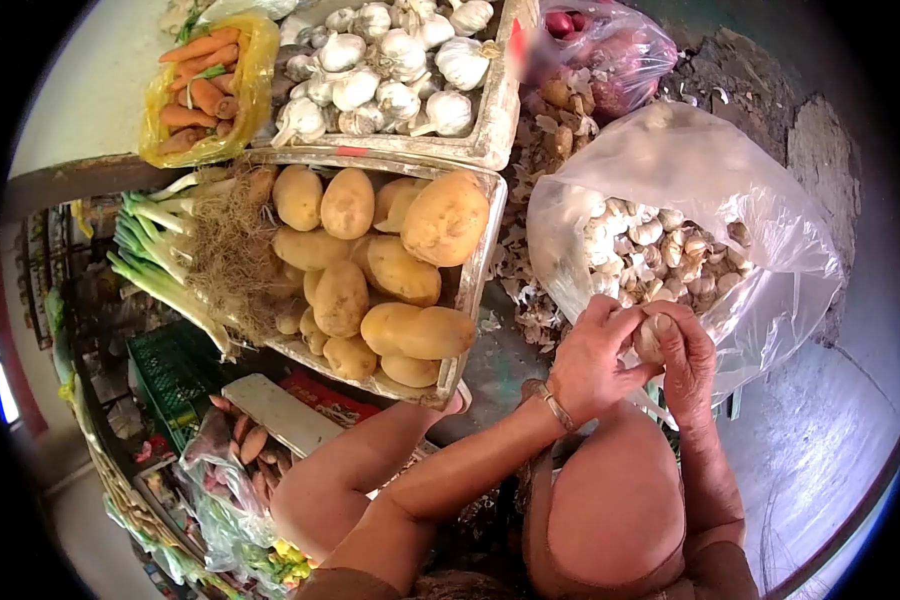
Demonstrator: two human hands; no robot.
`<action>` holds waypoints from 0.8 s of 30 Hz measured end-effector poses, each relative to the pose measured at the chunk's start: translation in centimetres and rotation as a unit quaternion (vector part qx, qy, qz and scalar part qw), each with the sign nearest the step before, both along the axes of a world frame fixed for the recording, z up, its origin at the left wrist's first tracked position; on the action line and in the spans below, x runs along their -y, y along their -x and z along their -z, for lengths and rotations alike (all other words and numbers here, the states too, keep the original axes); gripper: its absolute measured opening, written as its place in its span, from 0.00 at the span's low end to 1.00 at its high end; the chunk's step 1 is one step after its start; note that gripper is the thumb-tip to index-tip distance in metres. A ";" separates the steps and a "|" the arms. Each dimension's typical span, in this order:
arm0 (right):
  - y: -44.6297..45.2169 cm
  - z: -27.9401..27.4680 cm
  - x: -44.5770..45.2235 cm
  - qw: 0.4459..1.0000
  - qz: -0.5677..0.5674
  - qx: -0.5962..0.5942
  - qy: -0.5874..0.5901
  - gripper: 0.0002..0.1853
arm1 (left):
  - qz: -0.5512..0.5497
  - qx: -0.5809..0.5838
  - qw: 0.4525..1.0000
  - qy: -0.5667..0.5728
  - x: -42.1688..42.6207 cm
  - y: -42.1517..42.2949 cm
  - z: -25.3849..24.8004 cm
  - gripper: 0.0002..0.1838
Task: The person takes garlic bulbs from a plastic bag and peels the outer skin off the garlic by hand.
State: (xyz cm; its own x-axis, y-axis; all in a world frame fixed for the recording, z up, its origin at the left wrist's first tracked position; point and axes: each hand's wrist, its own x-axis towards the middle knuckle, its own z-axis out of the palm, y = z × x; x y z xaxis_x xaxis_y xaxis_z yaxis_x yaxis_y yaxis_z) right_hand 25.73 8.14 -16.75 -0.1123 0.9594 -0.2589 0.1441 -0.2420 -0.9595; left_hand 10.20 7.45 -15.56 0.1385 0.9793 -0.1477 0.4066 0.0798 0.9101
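A pale garlic bulb (650, 340) is pinched between my two hands, just over the near rim of a clear plastic bag (780, 230). My left hand (598, 352), with a bracelet at the wrist, presses on the bulb from the left. From the right, the curled fingers of my right hand (688, 368) grip the same bulb and partly hide it. Many loose garlic cloves (670, 250) lie inside the open bag, right beyond my fingertips.
Left stands a crate of potatoes (342, 298) with leeks (175, 235) beside them. Behind it are a crate of garlic bulbs (400, 100) and a yellow bag of carrots (202, 95). Papery garlic skins (530, 300) litter the floor. A bag of red onions (625, 60) sits at the back.
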 end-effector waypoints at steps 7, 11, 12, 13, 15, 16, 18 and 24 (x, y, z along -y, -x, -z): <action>1.2 0.6 -0.3 0.992 0.047 -0.110 -0.027 0.07 | -0.017 -0.004 1.000 -0.006 -0.8 0.8 0.3 0.24; 1.5 -0.8 -1.2 0.945 0.062 -0.311 0.078 0.08 | -0.033 0.113 0.993 0.012 -0.5 1.8 1.7 0.22; 1.3 -0.7 -1.4 0.917 0.041 -0.389 0.082 0.08 | -0.040 0.151 0.986 0.050 -0.6 2.1 1.8 0.21; 1.3 -1.1 -1.7 0.916 0.041 -0.390 0.080 0.08 | -0.039 0.150 0.987 0.049 -0.6 2.2 1.7 0.21; 1.5 -2.0 -2.3 0.887 0.041 -0.453 0.079 0.10 | -0.098 0.298 0.940 0.132 -0.6 2.3 1.4 0.20; 1.4 -1.8 -2.5 0.879 0.023 -0.473 0.058 0.11 | -0.103 0.339 0.910 0.215 -1.5 2.9 -0.6 0.21; 1.4 -2.2 -2.7 0.899 0.035 -0.434 0.056 0.11 | -0.119 0.335 0.903 0.241 -2.8 4.1 -3.7 0.20; 0.7 -1.1 -1.7 0.929 0.023 -0.351 0.117 0.09 | -0.227 0.289 0.923 0.112 -11.1 11.3 -9.6 0.15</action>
State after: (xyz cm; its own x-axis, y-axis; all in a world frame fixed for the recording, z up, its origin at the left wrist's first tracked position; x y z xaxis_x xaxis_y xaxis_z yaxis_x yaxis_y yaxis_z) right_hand 25.07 9.83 -15.61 -0.2915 0.8945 -0.3389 -0.5127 -0.4453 -0.7341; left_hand -1.08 18.58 -5.94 -0.1605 0.9096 -0.3833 -0.2635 0.3348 0.9047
